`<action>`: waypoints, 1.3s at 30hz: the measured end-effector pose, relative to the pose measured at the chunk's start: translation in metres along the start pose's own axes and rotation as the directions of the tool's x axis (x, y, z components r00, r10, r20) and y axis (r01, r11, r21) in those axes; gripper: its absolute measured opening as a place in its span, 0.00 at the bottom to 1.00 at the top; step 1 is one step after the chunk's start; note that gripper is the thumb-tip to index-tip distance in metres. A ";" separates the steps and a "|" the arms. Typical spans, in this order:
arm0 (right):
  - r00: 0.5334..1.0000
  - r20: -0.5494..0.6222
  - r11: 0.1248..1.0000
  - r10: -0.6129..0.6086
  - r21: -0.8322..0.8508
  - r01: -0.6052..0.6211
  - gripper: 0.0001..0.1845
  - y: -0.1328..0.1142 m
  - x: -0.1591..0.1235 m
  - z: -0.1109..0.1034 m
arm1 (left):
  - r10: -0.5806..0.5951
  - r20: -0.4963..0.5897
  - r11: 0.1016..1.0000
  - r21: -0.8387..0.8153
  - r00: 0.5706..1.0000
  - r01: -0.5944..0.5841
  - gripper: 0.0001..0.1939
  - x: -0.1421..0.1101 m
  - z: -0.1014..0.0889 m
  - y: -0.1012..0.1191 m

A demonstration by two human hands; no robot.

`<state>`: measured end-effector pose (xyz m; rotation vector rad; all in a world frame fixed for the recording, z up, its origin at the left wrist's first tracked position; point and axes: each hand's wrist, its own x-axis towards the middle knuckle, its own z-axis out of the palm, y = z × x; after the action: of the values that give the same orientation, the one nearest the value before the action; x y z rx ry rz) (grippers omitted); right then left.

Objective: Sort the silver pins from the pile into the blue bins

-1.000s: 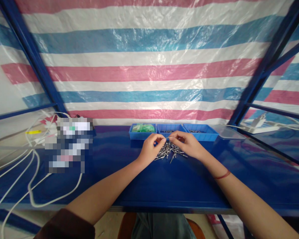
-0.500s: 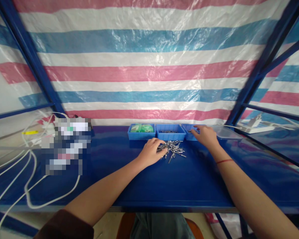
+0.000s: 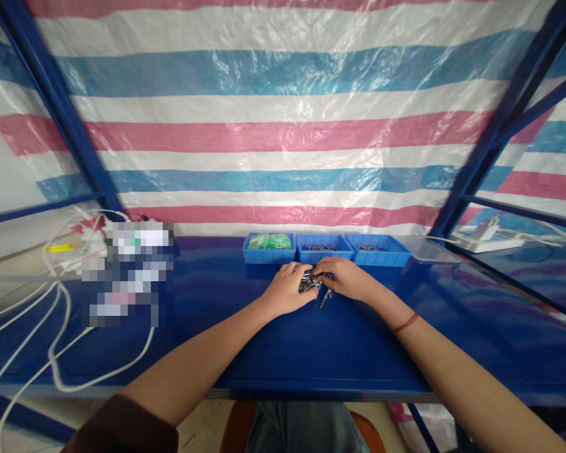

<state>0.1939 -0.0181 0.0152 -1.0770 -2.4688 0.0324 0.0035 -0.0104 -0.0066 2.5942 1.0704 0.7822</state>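
Observation:
A loose pile of silver blind rivets (image 3: pixel 311 281) lies on the blue table, partly hidden by both hands. My left hand (image 3: pixel 290 289) curves around the pile's left side, its thumb and fingers apart with rivets between them. From the right, my right hand (image 3: pixel 346 279) reaches over the pile with its fingers bent together among the rivets; what its fingertips hold is hidden. Just behind the hands, a middle blue bin (image 3: pixel 324 255) and a right blue bin (image 3: pixel 382 258) contain more small metal pieces.
A left blue bin (image 3: pixel 268 256) holds green and clear plastic packets. A clear plastic lid (image 3: pixel 429 250) lies right of the bins. White cables (image 3: pixel 56 340) loop over the table's left side, and a white power strip (image 3: pixel 490 238) sits at the far right. Blue posts frame the table.
My right hand has moved left and toward me, from the right bin to the rivet pile. My left hand has stayed beside the pile.

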 end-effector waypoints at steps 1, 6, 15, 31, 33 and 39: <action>1.000 -0.001 1.000 0.008 -0.014 -0.008 0.12 0.000 0.000 0.001 | -0.001 0.002 1.000 0.000 1.000 0.001 0.25 0.000 0.000 0.000; 0.999 0.011 0.998 0.033 -0.057 -0.032 0.10 -0.001 0.000 -0.002 | 0.004 -0.005 1.000 0.004 1.000 -0.004 0.24 0.000 0.001 -0.001; 0.983 -0.124 0.989 0.139 0.059 -0.132 0.09 -0.006 0.000 -0.007 | 0.027 -0.085 0.998 -0.052 0.996 -0.031 0.20 0.002 0.004 -0.005; 0.934 -0.160 0.762 0.321 0.629 -0.154 0.14 -0.022 0.007 -0.002 | 0.026 -0.250 0.960 -0.263 0.968 -0.094 0.07 0.006 -0.003 0.006; 0.933 -0.187 0.790 0.309 0.597 -0.142 0.13 -0.024 0.006 -0.003 | 0.029 -0.238 0.960 -0.263 0.971 -0.093 0.07 0.006 -0.002 0.005; 0.917 -0.272 0.860 0.290 0.494 -0.126 0.11 -0.027 0.007 -0.005 | 0.008 -0.248 0.958 -0.275 0.969 -0.078 0.06 0.007 -0.002 0.005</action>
<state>0.1730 -0.0333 0.0279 -1.0269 -1.8856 0.4525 0.0095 -0.0092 -0.0005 2.3291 0.8861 1.1976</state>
